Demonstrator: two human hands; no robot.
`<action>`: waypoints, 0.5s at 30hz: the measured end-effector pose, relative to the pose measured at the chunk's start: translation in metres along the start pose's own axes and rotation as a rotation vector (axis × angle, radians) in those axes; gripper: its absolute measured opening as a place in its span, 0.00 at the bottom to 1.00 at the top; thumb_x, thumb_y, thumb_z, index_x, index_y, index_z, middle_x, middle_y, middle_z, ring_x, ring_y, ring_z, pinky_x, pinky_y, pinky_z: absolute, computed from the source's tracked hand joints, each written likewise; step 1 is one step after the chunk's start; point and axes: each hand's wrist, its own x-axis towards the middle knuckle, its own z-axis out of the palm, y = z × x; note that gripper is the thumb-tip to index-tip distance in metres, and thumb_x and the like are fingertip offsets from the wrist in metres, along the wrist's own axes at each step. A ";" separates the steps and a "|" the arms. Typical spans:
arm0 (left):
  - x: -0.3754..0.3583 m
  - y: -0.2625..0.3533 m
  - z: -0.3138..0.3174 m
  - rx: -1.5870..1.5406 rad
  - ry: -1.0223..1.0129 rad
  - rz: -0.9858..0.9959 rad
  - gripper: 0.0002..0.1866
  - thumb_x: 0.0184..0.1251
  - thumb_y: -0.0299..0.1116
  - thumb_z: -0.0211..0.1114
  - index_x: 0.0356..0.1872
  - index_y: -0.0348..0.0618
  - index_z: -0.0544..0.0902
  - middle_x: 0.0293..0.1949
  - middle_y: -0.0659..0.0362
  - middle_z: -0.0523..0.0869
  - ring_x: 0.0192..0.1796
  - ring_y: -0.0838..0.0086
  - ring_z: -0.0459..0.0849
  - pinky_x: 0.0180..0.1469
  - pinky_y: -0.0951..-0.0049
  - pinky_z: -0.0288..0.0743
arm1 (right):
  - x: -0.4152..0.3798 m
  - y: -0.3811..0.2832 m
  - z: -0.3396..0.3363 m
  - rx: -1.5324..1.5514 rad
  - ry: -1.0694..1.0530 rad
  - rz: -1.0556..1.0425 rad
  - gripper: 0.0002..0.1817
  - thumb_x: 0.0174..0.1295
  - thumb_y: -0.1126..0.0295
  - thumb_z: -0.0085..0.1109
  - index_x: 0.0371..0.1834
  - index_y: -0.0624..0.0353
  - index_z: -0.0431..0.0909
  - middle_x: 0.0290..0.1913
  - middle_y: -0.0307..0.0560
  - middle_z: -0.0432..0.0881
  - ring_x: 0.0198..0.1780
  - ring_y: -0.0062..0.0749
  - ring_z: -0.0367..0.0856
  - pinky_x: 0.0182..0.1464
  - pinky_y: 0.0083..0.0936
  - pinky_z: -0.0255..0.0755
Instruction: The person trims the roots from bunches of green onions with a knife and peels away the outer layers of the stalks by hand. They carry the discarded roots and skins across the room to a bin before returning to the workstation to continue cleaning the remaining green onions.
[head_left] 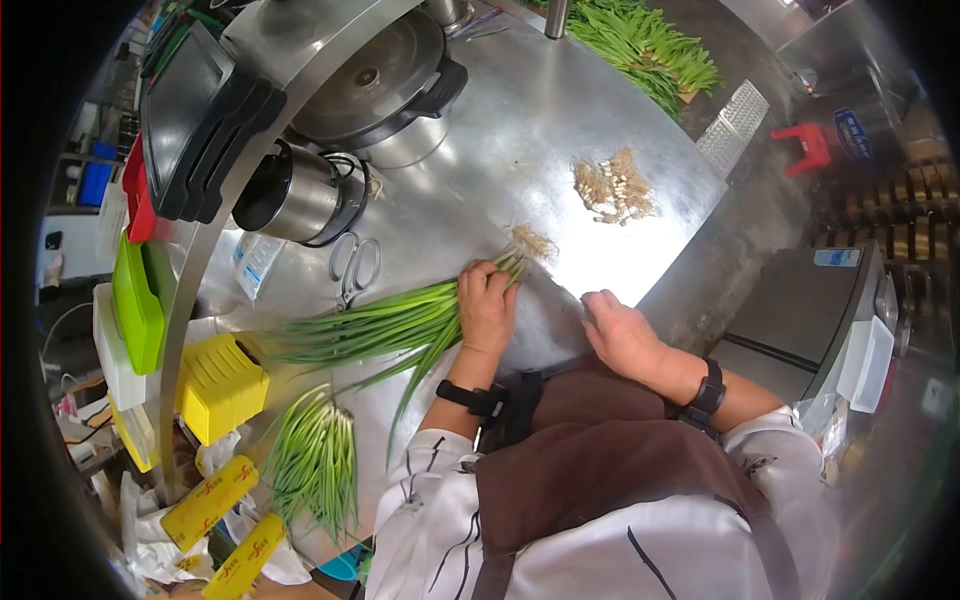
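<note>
Spring onions (400, 318): lying on the bench (490, 160) in one long bunch, stretching lengthwise from left to right at a slant, pointing root ends away and to the right, fanning green leaves to the left. Clasping the bunch near the roots with the fingers of the left hand (487, 302). Curling the fingers of the right hand (622, 335) close together, near the bench's edge; impossible to tell about any grip there. Root pile (615, 190): lying well beyond the right hand. Second bunch (315, 460): lying nearer, at the left. Large pan (370, 80): wearing a lid, hiding any contents. Steel pot (300, 190): standing near the scissors (350, 284), showing only a dark mouth.
</note>
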 end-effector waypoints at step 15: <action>0.001 -0.005 0.001 -0.022 0.003 -0.031 0.11 0.51 0.25 0.74 0.35 0.41 0.81 0.46 0.54 0.79 0.55 0.52 0.77 0.59 0.53 0.71 | -0.014 -0.023 -0.040 0.039 -0.086 0.087 0.13 0.67 0.71 0.56 0.51 0.62 0.69 0.44 0.61 0.78 0.43 0.61 0.80 0.45 0.48 0.74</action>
